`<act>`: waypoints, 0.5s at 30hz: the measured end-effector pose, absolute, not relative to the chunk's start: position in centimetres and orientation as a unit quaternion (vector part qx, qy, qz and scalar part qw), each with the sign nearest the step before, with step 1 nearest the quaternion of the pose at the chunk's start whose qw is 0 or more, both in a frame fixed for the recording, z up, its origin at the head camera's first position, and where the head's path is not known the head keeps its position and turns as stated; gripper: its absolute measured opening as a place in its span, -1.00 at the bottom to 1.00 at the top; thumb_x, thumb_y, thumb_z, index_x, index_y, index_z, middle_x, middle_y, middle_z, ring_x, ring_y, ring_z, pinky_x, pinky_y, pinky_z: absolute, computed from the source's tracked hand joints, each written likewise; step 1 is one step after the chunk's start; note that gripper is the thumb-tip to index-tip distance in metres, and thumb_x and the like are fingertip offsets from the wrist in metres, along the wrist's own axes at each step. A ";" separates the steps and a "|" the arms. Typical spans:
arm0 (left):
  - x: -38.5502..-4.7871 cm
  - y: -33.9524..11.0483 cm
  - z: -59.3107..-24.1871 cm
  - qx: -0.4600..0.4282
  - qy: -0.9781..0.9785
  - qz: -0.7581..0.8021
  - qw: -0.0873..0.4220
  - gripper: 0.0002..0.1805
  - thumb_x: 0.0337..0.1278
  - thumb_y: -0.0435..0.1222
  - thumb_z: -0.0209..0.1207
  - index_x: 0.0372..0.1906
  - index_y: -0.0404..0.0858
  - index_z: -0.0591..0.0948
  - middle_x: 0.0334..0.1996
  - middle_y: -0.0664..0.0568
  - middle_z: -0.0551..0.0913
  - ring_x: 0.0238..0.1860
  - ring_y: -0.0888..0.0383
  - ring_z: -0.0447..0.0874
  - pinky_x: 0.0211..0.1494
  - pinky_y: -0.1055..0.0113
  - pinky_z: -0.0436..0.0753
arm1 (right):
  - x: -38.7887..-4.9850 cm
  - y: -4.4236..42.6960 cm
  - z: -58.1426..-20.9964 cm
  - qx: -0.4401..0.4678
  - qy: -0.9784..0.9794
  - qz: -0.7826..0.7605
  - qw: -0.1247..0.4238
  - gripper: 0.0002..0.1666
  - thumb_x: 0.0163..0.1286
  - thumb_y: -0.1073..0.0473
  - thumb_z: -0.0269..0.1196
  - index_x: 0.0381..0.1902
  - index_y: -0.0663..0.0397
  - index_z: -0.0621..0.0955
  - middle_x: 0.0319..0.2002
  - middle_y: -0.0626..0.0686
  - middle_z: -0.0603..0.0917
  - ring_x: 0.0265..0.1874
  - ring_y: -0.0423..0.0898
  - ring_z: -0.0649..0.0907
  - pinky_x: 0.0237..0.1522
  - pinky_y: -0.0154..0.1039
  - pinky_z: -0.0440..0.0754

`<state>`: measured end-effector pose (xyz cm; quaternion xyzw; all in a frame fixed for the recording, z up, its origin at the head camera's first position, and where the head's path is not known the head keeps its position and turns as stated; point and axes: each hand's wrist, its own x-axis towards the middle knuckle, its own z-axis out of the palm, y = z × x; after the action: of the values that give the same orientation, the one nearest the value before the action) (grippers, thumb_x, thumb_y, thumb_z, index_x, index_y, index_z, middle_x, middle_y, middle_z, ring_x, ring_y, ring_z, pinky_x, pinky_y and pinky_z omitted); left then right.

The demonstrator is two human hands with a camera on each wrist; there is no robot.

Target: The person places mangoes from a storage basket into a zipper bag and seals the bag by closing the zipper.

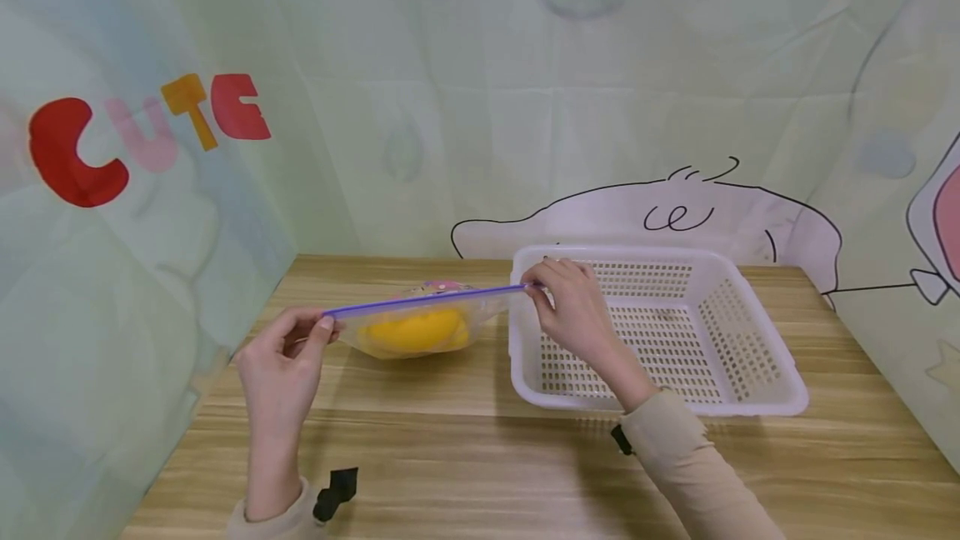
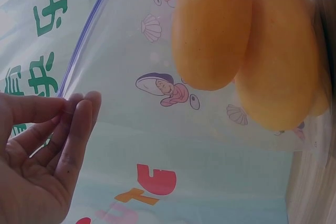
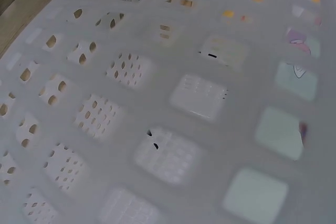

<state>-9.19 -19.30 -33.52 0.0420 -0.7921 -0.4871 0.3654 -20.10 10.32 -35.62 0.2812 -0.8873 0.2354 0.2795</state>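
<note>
A clear zip-lock bag (image 1: 487, 307) with a purple-blue zip strip stretches between the two hands, above the table. Inside it are smooth, oblong yellow fruits that look like mangoes (image 2: 212, 30), more than one, overlapping. Pink cartoon figures and shells are printed on the bag. My left hand (image 1: 281, 365) pinches the left end of the zip between thumb and fingers. At the other end, my right hand (image 1: 573, 307) pinches the strip's right corner, over the basket's near-left part. The right wrist view shows only basket lattice close up, with no hand.
A white perforated plastic basket (image 1: 787, 394) stands on the right of the wooden table (image 1: 450, 448), its inside bare. A printed cloth backdrop (image 1: 420, 90) with cartoon drawings and letters rises behind and along the sides.
</note>
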 end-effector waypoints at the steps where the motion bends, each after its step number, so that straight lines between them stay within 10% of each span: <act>1: -9.2 -19.3 -33.5 0.042 -0.792 -0.487 0.366 -0.93 0.13 -0.49 0.22 -0.34 -0.40 0.69 -0.53 0.54 0.61 -0.46 0.49 0.65 -0.32 0.68 0.63 | -20.1 10.3 -35.6 0.281 -0.888 0.234 0.279 -0.93 0.29 0.24 0.25 -0.27 -0.02 0.65 -0.33 -0.06 0.71 -0.32 -0.07 0.58 -0.05 -0.07 0.47; 15: -9.2 -19.4 -33.5 0.039 -0.790 -0.491 0.365 -0.93 0.13 -0.50 0.20 -0.34 -0.42 0.68 -0.53 0.51 0.62 -0.47 0.48 0.65 -0.32 0.67 0.64 | -20.1 10.8 -35.7 0.277 -0.890 0.240 0.271 -0.92 0.29 0.23 0.25 -0.26 -0.01 0.65 -0.33 -0.04 0.71 -0.31 -0.06 0.59 -0.05 -0.06 0.47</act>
<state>-9.21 -19.38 -33.54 0.0387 -0.7897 -0.4913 0.3654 -20.12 10.80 -35.65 0.2771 -0.8901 0.2401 0.2707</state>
